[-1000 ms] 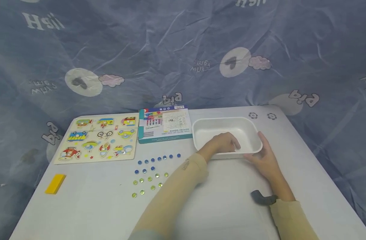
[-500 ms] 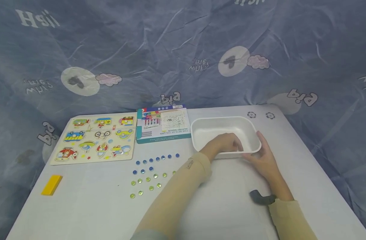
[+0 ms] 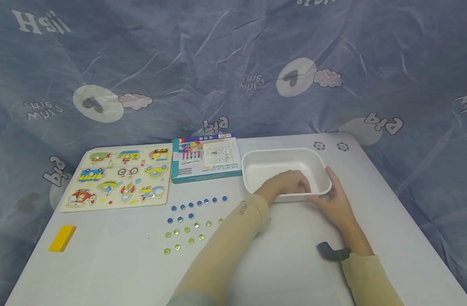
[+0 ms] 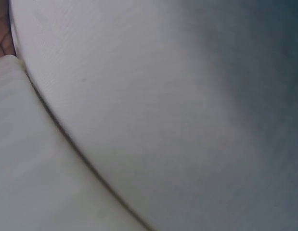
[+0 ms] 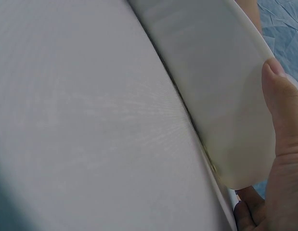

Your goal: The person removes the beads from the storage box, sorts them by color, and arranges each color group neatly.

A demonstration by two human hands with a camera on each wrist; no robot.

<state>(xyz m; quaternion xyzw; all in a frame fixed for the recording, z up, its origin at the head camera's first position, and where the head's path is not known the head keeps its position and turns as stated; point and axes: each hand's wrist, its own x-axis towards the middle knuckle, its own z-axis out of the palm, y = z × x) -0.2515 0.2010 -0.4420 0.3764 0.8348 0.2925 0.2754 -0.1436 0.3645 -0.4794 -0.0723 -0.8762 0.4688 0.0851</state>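
A white plastic basin (image 3: 283, 197) stands at the back right of the table. My left hand (image 3: 290, 182) reaches over its front rim, fingers bent down toward the basin's floor; the fingertips are partly hidden, and whether they pinch anything is not visible. My right hand (image 3: 337, 203) grips the basin's front right corner. In the right wrist view, the right thumb (image 5: 283, 106) lies against the rim, with fingers low by the base. The left wrist view shows mostly table and the basin's outer wall (image 4: 38, 159).
Rows of small blue beads (image 3: 199, 203) and green beads (image 3: 187, 230) lie left of the left sleeve. Behind them are a wooden vehicle puzzle board (image 3: 114, 178) and a flat cardboard box (image 3: 206, 159). A yellow block (image 3: 63, 238) lies at the left; a patterned cloth (image 3: 202, 68) hangs behind.
The whole scene shifts slightly left as the head view moves. Inside the basin, the left hand's fingers have moved slightly; the right hand keeps its grip on the corner.
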